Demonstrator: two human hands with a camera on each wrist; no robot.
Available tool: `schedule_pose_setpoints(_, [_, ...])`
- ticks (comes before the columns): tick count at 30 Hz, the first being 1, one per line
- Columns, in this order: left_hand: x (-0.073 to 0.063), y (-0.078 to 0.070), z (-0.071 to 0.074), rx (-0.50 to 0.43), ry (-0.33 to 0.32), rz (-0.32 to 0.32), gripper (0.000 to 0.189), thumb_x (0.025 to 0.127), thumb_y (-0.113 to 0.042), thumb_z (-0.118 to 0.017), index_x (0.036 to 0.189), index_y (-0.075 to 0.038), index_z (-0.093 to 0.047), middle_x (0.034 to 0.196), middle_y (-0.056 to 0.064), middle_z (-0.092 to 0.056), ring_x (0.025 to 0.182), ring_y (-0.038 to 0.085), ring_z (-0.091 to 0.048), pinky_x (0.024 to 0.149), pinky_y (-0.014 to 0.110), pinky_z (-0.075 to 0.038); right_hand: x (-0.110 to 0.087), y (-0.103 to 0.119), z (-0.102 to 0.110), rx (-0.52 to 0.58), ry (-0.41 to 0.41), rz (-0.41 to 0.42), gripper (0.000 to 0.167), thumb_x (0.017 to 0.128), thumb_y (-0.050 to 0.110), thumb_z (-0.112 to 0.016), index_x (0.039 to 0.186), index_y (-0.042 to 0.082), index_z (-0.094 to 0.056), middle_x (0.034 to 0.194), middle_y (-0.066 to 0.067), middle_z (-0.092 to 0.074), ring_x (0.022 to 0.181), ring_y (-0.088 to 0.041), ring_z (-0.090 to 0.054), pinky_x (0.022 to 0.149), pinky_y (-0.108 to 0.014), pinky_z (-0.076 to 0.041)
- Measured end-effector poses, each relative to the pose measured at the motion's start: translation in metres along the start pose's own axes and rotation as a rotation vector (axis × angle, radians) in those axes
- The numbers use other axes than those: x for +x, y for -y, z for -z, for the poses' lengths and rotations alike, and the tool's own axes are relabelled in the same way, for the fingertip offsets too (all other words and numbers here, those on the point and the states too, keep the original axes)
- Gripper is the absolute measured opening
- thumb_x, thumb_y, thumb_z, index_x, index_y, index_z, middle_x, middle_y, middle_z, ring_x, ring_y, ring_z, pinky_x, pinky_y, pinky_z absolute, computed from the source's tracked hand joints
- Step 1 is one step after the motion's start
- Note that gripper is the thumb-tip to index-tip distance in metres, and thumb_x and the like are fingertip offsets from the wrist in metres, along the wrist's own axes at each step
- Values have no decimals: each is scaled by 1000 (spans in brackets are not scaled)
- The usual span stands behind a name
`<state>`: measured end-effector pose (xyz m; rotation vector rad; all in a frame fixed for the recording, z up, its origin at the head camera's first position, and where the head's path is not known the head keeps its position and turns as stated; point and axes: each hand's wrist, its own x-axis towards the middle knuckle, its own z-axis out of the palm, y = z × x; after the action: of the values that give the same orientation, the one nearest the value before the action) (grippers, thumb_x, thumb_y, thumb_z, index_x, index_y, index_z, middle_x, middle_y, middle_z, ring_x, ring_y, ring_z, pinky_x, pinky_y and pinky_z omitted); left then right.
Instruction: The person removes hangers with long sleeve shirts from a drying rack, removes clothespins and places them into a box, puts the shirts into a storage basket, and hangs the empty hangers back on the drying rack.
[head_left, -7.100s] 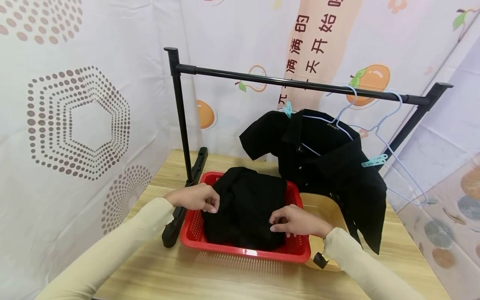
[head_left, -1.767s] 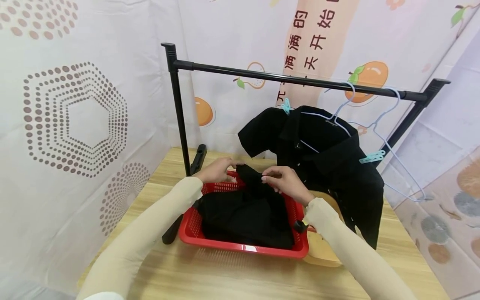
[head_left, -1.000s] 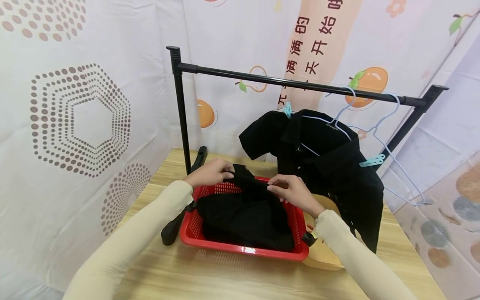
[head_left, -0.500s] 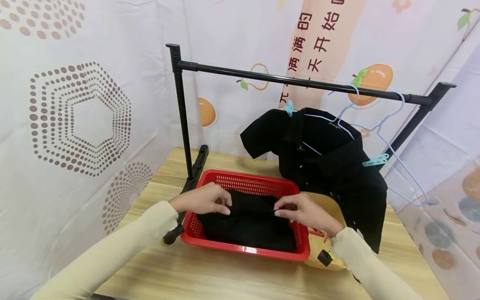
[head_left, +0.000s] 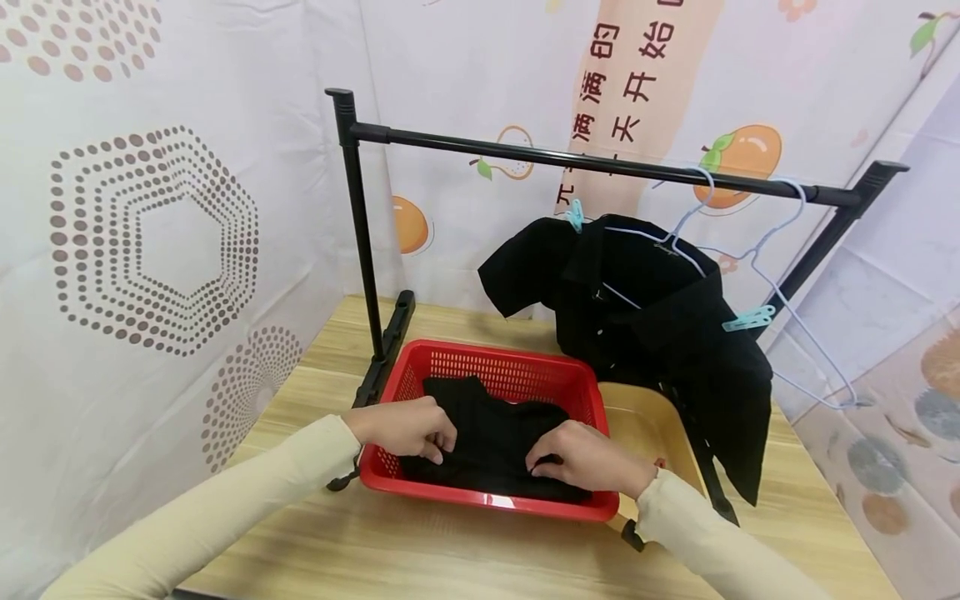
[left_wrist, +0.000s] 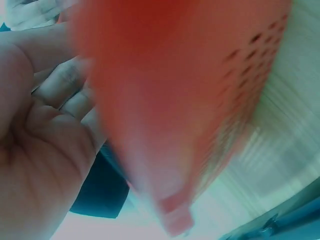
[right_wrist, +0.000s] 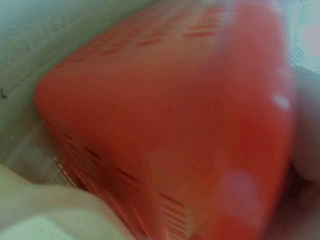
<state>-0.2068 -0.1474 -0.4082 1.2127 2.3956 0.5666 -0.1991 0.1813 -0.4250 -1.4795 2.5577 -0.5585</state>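
Note:
A folded black garment lies in the red plastic basket; its exact kind is hard to tell. Above its left part, my left hand pinches the cloth between thumb and curled fingers. My right hand does the same at the right part, close to the basket's right wall. In the left wrist view the left palm shows beside the blurred basket wall, which hides the fingertips. The basket fills most of the right wrist view, with a blurred bit of the right hand at its edge.
A black clothes rack spans the table. From it hang a black short-sleeved shirt, fastened with turquoise clothespins, and a bare blue hanger. A yellow tray sits right of the basket.
Both hands lifted the garment's far part and brought it toward the basket's near side, folding it over. The basket's far inner wall now shows. The hanging shirt stayed in place.

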Motion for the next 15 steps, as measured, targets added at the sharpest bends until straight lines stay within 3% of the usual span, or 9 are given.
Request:
schedule_pose_setpoints(9, [0, 5, -16, 19, 57, -11, 8, 92, -9, -78, 91, -17, -76, 83, -16, -68, 74, -1, -61, 73, 16, -52, 2, -3, -14, 2, 52, 37, 10, 94, 13, -77, 99, 21, -81, 98, 16, -74, 89, 7, -64, 83, -18, -53])
schedule_pose_setpoints(15, [2, 6, -19, 18, 53, -6, 8, 92, -9, -78, 92, -16, -76, 82, -15, -67, 72, 0, -59, 73, 16, -52, 0, -6, -16, 19, 50, 44, 10, 95, 14, -77, 101, 20, -81, 100, 17, -74, 91, 8, -64, 84, -14, -51])
